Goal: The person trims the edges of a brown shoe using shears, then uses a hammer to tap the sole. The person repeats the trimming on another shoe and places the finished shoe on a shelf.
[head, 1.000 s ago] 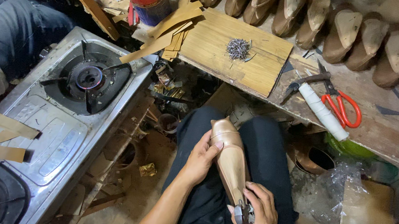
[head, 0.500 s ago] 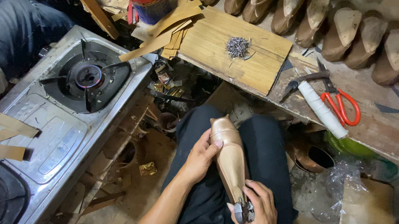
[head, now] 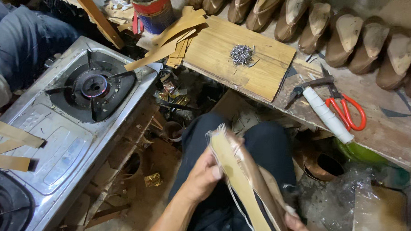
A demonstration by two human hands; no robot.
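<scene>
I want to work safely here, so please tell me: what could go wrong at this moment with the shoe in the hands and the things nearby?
1. The gas stove sits close to card strips and scraps; if lit, they might catch fire.
2. The pile of small nails lies loose on the wooden board, above the knees; a bump could scatter them.
3. The shoe looks blurred between the left hand and right hand, so it may slip.

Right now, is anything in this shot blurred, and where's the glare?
Head view: the tan shoe piece held over the lap is smeared by motion, as are the left hand and right hand at its edges. The gas stove, pile of nails and red-handled scissors stay sharp. Soft glare lies on the stove's steel top; under the workbench it is dark.
</scene>
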